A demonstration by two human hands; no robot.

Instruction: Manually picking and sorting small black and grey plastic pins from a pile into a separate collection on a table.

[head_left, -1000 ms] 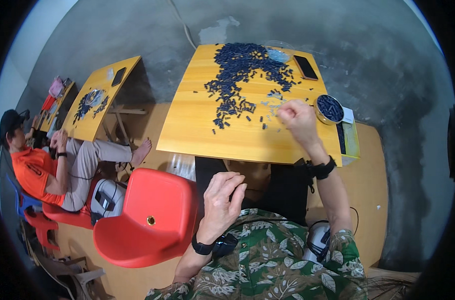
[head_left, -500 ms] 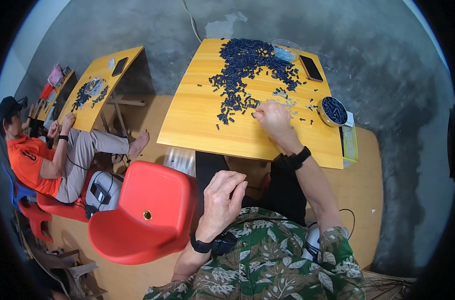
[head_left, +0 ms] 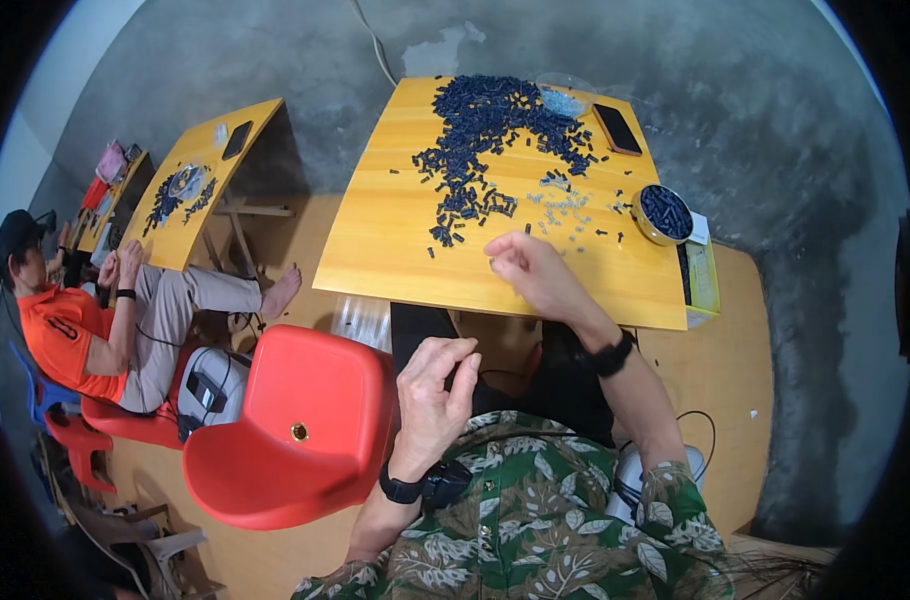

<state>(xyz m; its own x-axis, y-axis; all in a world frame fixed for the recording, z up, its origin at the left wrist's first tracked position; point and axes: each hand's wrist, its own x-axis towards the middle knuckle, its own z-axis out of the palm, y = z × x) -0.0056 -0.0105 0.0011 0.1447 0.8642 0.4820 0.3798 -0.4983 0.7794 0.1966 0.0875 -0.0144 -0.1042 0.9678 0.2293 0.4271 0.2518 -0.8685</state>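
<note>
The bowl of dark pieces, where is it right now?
In the head view, the bowl is at the right edge of the table, below the phone and right of the scattered pale bits.

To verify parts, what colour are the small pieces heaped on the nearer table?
The small pieces look dark navy, best in the head view.

From the middle of my view, my left hand (head_left: pixel 430 400) hangs toward 6 o'clock, fingers curled near the thumb. My right hand (head_left: pixel 543 278), toward 2, bends over the yellow table (head_left: pixel 375 240); I can't tell whether either pinches anything. Dark pieces (head_left: pixel 485 130) spread at 12, and pale bits (head_left: pixel 563 206) lie between 1 and 2. Farther out at 2 stands a filled bowl (head_left: pixel 649 231); a red chair (head_left: pixel 320 385) sits at 8.
</note>
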